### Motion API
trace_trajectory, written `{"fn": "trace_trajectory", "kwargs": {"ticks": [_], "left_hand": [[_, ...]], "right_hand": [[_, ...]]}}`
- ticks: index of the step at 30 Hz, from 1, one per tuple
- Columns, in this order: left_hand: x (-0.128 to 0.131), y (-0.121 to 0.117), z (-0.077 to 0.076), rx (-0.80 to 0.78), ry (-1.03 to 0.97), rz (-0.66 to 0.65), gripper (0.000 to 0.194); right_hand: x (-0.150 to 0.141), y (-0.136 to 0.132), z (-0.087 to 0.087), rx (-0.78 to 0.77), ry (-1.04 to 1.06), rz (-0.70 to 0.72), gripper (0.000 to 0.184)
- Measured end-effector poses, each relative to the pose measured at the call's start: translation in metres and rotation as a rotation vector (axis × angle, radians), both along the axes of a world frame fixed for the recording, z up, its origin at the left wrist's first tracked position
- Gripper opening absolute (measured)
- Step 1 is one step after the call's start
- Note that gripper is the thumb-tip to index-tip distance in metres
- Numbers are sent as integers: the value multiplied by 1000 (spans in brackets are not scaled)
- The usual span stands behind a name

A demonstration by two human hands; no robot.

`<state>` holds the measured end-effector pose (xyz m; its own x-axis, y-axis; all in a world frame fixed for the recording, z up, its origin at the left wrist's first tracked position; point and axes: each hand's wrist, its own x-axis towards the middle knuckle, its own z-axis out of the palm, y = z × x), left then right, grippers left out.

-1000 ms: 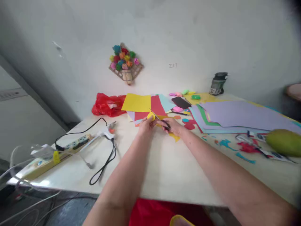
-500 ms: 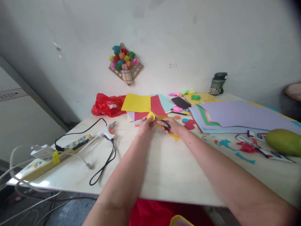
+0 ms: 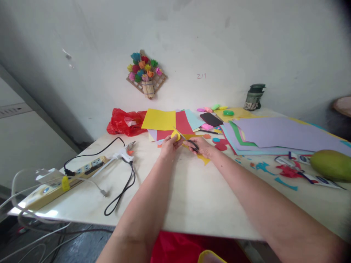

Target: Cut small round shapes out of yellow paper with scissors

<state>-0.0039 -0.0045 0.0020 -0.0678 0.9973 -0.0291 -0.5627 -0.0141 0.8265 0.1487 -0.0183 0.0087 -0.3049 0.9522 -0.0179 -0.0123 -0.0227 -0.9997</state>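
My left hand (image 3: 170,145) is closed on a small rounded piece of yellow paper (image 3: 176,136), pinched at its edge. In my right hand (image 3: 201,145) is a pair of scissors (image 3: 194,145) with dark handles, its blades pointing up and left against the yellow piece. Below and behind the right hand lie yellow paper scraps (image 3: 203,159). Just beyond both hands are stacked coloured sheets, a yellow sheet (image 3: 159,119) on top and a red sheet (image 3: 184,122) beside it. Red paper rounds (image 3: 221,145) and a blue round (image 3: 216,140) rest right of the scissors.
At left sit a glue gun (image 3: 126,152), a power strip (image 3: 82,171) and loose cables. A red plastic bag (image 3: 124,122) is at the back. On the right are large lilac paper sheets (image 3: 274,131), a green mango-like fruit (image 3: 331,165), tubes, blue scraps (image 3: 263,168), a phone (image 3: 211,119) and a bottle (image 3: 254,97).
Almost nothing differs. The yellow piece and the scissors' tips have shifted very slightly to the left; both hands keep their hold.
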Motion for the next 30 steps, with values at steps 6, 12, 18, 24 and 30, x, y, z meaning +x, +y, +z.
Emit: {"fn": "trace_trajectory", "kwargs": {"ticks": [6, 12, 18, 24, 30], "left_hand": [[-1, 1, -1, 8, -13, -4, 13], [-2, 1, -1, -2, -13, -5, 9], [-2, 3, -2, -4, -2, 8, 9], [-2, 2, -2, -12, 10, 11, 7], [-2, 0, 0, -28, 8, 17, 8]], "right_hand": [[-1, -2, 2, -4, -26, -13, 37], [0, -2, 3, -10, -41, -7, 40], [1, -1, 1, 0, -53, 4, 41], [0, -3, 3, -2, -55, -2, 37], [1, 1, 0, -4, -53, 6, 38]]}}
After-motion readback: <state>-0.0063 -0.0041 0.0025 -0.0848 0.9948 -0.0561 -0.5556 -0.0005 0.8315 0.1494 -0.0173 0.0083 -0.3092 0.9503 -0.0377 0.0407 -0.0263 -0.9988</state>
